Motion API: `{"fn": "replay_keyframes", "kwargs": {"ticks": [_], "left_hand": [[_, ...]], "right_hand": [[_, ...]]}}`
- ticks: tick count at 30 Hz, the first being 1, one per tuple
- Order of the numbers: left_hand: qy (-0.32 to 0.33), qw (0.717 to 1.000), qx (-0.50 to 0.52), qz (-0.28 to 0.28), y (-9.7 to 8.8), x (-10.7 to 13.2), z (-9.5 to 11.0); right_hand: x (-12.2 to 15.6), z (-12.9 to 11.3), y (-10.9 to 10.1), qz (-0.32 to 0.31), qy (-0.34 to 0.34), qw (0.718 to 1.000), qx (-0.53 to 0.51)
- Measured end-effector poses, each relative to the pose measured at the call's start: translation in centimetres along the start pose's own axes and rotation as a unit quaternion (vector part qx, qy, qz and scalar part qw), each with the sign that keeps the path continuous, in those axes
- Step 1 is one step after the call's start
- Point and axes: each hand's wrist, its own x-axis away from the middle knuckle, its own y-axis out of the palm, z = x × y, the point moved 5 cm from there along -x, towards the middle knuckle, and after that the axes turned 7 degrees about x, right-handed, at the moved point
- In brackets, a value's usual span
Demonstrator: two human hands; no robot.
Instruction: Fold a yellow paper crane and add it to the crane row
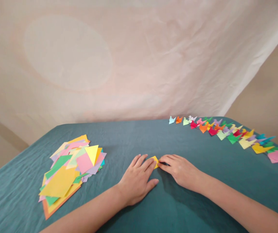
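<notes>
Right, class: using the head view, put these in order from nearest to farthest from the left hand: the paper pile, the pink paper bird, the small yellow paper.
1. Small yellow paper: at the fingertips of the left hand.
2. Paper pile: off to that hand's left.
3. Pink paper bird: away at the far right.

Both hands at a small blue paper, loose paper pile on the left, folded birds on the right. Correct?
Not quite: the head view shows the small paper is yellow, not blue. The rest stands: left hand and right hand at it, loose paper pile on the left, folded birds on the right.
</notes>
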Motion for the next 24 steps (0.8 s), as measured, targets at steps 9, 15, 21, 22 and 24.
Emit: {"fn": "replay_keyframes", "kwargs": {"ticks": [9,15,21,22,24], "left_hand": [[-0.002,1.000,-0.015,-0.011,-0.2,0.0,-0.2],[-0.002,1.000,-0.024,-0.009,-0.1,0.0,-0.3],[0.005,1.000,-0.025,-0.009,-0.2,-0.1,-0.3],[0.005,1.000,-0.026,-0.007,-0.2,-0.1,-0.3],[0.006,1.000,-0.027,-0.001,-0.2,-0.1,-0.3]], "right_hand": [[0.2,0.5,0.2,-0.004,-0.002,1.000,-0.019],[0.5,0.7,0.4,0.024,-0.008,0.999,-0.039],[1.3,2.3,0.6,0.112,0.023,0.978,-0.177],[1.3,2.6,0.6,0.117,0.032,0.973,-0.198],[1.2,2.8,0.6,0.118,0.048,0.968,-0.217]]}}
